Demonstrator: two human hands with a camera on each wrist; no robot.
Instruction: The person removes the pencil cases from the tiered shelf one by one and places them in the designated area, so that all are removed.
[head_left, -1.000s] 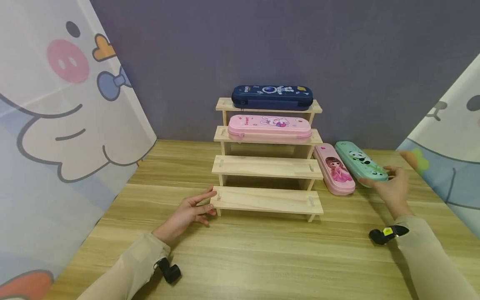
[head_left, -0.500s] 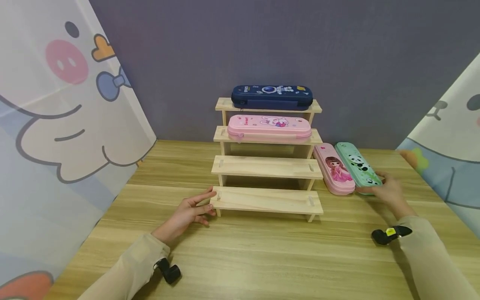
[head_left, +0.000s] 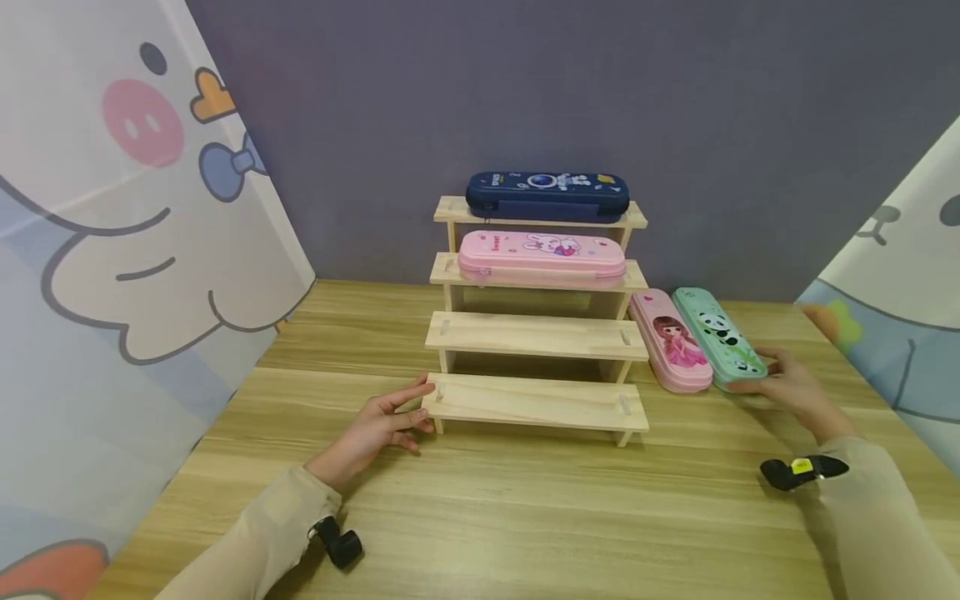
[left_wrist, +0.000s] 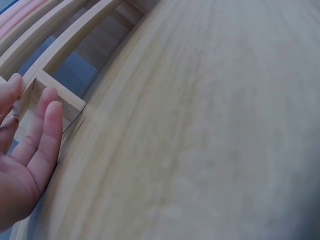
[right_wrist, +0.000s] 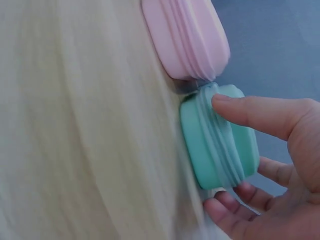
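My right hand (head_left: 798, 387) is around the near end of a mint-green pencil case (head_left: 723, 337) with pandas. In the right wrist view, the thumb (right_wrist: 250, 111) lies against its zipped end and the fingers (right_wrist: 235, 207) curl at its opposite side. The case lies flat beside a pink pencil case (head_left: 677, 342) with a girl on it. My left hand (head_left: 367, 429) touches the left end of the lowest step of a wooden stepped shelf (head_left: 532, 400), its fingers fairly straight.
A navy space pencil case (head_left: 547, 196) sits on the top step. On the step below lies a pink bunny pencil case (head_left: 542, 254). A grey wall (head_left: 540, 83) stands behind the wooden table (head_left: 525, 508), with cartoon-printed curtains (head_left: 150, 217) at both sides.
The green case has swung parallel to the pink girl case and come close against it. My right hand moved with it, then shifted slightly right. My left hand has stayed at the shelf.
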